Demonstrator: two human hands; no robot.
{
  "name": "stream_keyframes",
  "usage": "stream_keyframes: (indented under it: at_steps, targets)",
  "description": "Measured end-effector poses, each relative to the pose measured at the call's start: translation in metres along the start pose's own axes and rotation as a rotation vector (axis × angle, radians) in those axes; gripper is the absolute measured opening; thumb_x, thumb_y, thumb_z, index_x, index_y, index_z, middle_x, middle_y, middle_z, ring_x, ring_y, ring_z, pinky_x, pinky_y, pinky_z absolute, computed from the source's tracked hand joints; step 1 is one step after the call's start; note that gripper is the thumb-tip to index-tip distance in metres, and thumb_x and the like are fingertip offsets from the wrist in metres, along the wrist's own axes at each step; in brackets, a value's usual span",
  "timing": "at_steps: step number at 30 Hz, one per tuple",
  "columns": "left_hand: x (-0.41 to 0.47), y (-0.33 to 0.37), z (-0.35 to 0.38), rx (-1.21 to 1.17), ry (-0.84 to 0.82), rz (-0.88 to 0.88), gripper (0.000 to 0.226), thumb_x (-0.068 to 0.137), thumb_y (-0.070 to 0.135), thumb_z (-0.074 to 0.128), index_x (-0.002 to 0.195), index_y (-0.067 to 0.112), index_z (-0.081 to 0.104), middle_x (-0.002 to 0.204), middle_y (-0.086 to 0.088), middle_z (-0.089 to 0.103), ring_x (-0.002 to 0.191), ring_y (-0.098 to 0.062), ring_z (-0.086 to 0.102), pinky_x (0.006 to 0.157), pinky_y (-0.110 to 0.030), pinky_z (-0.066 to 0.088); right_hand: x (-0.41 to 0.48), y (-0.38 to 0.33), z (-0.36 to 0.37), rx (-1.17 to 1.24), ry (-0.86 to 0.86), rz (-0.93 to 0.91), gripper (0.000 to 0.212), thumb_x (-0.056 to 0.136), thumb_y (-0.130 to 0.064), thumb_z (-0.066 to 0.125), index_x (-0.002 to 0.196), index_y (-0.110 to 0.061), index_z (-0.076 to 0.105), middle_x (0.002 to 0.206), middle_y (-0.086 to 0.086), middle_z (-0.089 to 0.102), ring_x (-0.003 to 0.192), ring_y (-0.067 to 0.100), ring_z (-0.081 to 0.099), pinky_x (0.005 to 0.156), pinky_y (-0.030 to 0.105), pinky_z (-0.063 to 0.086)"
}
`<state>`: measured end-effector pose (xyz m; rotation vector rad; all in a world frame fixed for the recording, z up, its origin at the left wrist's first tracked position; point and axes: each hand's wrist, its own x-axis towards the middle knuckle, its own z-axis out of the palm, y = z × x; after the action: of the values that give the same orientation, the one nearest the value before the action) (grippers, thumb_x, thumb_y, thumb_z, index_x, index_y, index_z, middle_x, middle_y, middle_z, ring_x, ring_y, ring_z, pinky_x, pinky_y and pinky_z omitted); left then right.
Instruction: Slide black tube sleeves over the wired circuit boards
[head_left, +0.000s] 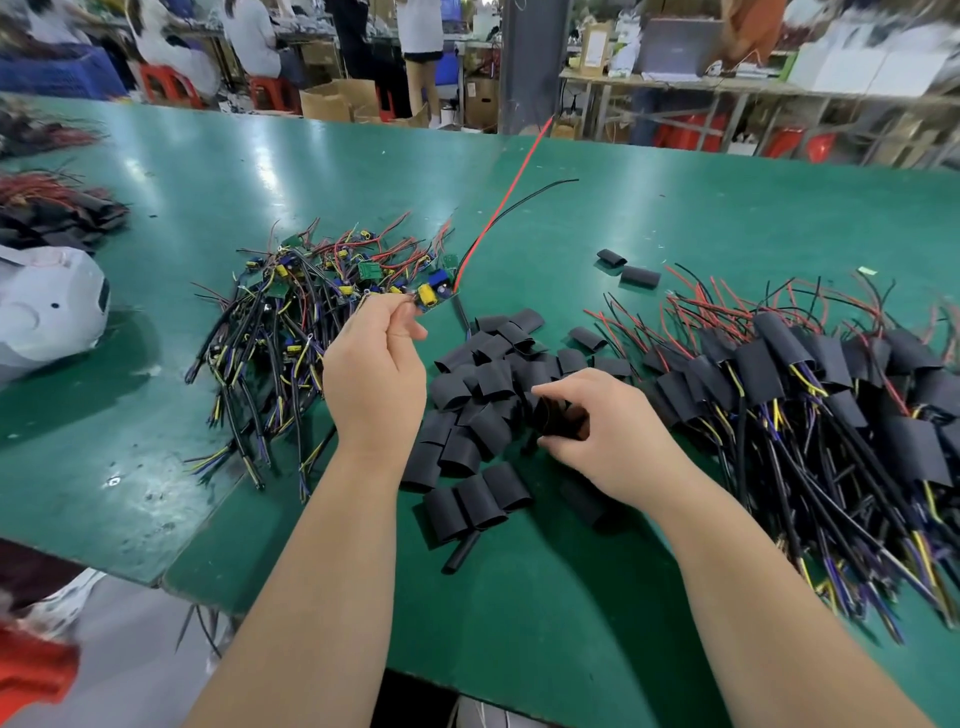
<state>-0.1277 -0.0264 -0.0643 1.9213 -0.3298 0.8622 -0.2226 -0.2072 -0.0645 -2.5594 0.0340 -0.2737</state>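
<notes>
**Two hands busy: one on a sleeve, one on a board**

Two bare forearms reach out over the green worktop (675, 218). The right hand (608, 431) rests on the near side of a heap of loose black tube sleeves (483, 400). Its fingers (550, 389) are curled round one sleeve (558, 415), with the thumb under it, so the sleeve is gripped.

A little farther and to the left, the left hand (374, 374) is raised. Its fingertips are closed in a pinch on the near edge of a wired circuit board (434, 296), which carries a yellow part and a blue part. From the board a long red wire (511, 182) and a black wire (524, 200) stretch away toward the far side.

To the right of the heap lies a broad pile of sleeved boards (831, 389), their dark cables pointing at the near edge. Beyond the left hand sits a tangle of bare boards (311, 291) with red, black and yellow leads. Two stray sleeves (628, 267) lie apart, past the heap.

At the far left stands a white plastic bag (47, 306). Behind it are more dark bundles (52, 208) with red wires. Past the worktop, blurred, people (249, 41) sit on red stools among cardboard boxes (337, 98).
</notes>
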Motion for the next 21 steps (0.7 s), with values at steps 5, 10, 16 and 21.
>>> stream_keyframes:
  at_steps: [5,10,16,21]
  targets:
    - [0.000,0.000,0.000,0.003,-0.032,0.007,0.024,0.100,0.015,0.043,0.096,0.006,0.065,0.077,0.006,0.062,0.059,-0.020,0.052,0.059,-0.025,0.034,0.001,0.002,0.001,0.124,0.123,0.056,0.042,0.078,-0.024,0.078,0.118,-0.027,0.066,0.106,-0.014,0.066,0.096,0.001,0.058,0.081,0.000,0.032]
    - [-0.003,0.000,0.003,-0.009,-0.116,0.034,0.023,0.099,0.015,0.044,0.089,0.010,0.064,0.074,0.010,0.061,0.056,-0.009,0.044,0.059,-0.024,0.032,0.005,-0.005,-0.008,1.157,0.285,0.202,0.021,0.075,-0.006,0.075,0.092,-0.018,0.070,0.081,-0.006,0.073,0.077,0.007,0.066,0.066,0.016,0.050]
    - [-0.007,0.005,0.007,0.000,-0.282,0.148,0.022,0.095,0.014,0.045,0.085,0.012,0.065,0.072,0.011,0.061,0.055,0.007,0.046,0.054,-0.008,0.027,0.007,0.003,-0.029,1.838,0.370,0.314,0.040,0.076,-0.031,0.061,0.105,-0.004,0.061,0.098,0.004,0.074,0.093,0.009,0.071,0.066,0.016,0.053]
    - [-0.009,0.009,0.009,-0.001,-0.304,0.164,0.023,0.093,0.016,0.045,0.087,0.010,0.066,0.072,0.011,0.060,0.060,0.009,0.048,0.055,-0.006,0.030,0.005,0.004,-0.034,2.018,0.422,0.322,0.031,0.090,-0.030,0.056,0.102,-0.002,0.061,0.095,0.006,0.074,0.095,0.015,0.071,0.067,0.019,0.056]
